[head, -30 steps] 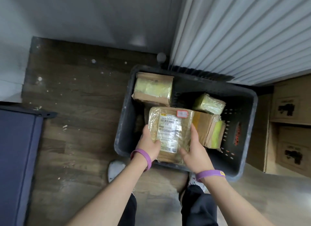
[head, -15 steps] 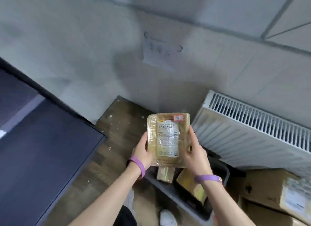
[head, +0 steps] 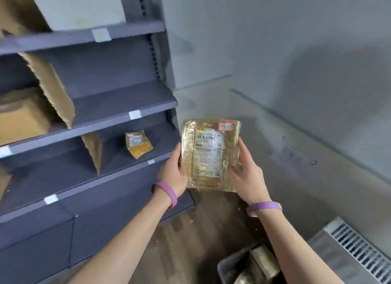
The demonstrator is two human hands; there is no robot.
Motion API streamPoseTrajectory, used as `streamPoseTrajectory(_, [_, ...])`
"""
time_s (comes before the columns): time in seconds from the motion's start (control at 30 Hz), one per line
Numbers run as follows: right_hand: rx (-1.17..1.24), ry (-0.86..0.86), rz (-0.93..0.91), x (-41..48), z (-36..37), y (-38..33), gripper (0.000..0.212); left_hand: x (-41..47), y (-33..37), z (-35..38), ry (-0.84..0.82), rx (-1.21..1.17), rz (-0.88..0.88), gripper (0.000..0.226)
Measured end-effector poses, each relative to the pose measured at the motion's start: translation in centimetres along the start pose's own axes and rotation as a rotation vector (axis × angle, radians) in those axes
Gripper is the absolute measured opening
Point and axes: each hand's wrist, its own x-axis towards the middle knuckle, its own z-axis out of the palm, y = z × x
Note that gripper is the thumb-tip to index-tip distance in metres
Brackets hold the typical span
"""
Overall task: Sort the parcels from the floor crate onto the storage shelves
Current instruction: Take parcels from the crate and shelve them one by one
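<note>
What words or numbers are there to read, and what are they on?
Roughly "802A" opens a code on the white label of the clear-wrapped brown parcel; the rest is blurred.
Its red-edged sticker: unreadable.
On the small yellow parcel: too blurred.
White shelf tags: nothing readable.

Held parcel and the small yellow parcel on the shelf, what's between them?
Head view: bare shelf board, then the left hand gripping the held parcel.

Plain grey wall (head: 296,40) ahead, a faint clear sheet (head: 293,154) stuck low on it. White slatted radiator (head: 359,254) at bottom right. Dark wooden floor (head: 190,237) below, flecked with pale crumbs.
</note>
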Motion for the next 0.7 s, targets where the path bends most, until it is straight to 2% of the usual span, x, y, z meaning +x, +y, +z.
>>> streamPoseTrajectory(0.33, [0.063,-0.142,-0.387,1.0,9.1,-15.5,0.078,-5.5,0.0,-18.7,0.392,-0.073,0.096,0.059])
streamPoseTrajectory(0.7, [0.083,-0.259,-0.535,-1.3,15.2,-23.4,0.076,-10.5,-2.3,-27.6,0.545,-0.095,0.101,0.067])
